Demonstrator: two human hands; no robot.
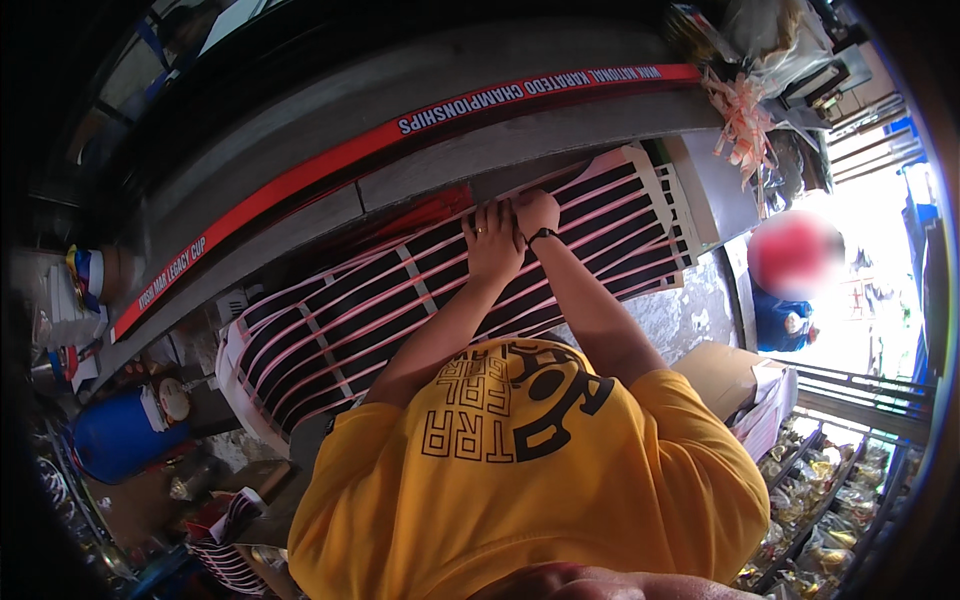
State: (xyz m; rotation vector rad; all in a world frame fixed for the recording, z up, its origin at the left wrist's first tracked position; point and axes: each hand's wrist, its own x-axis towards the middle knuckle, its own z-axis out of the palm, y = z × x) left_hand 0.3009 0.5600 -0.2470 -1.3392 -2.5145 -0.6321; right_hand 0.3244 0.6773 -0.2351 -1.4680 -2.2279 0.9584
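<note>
A long sheet of black strips with pink-and-white borders (330,325) lies in front of me, draping down at its left end. My left hand (493,245) rests on its far edge with fingers stretched out, a ring on one finger. Right beside it, touching it, is my right hand (538,212), with a dark band at the wrist. Its fingers are curled in and mostly hidden, so what they hold, if anything, does not show. At the right end, the strips finish at pale sheet edges (660,200).
Beyond the strips, a red printed ribbon (330,165) runs along a grey ledge (600,120). Pink ribbon bundles (742,125) hang at the far right. A blue drum (130,435) stands left, a cardboard box (715,380) right. Another person (785,320) is at the right, beyond the ledge.
</note>
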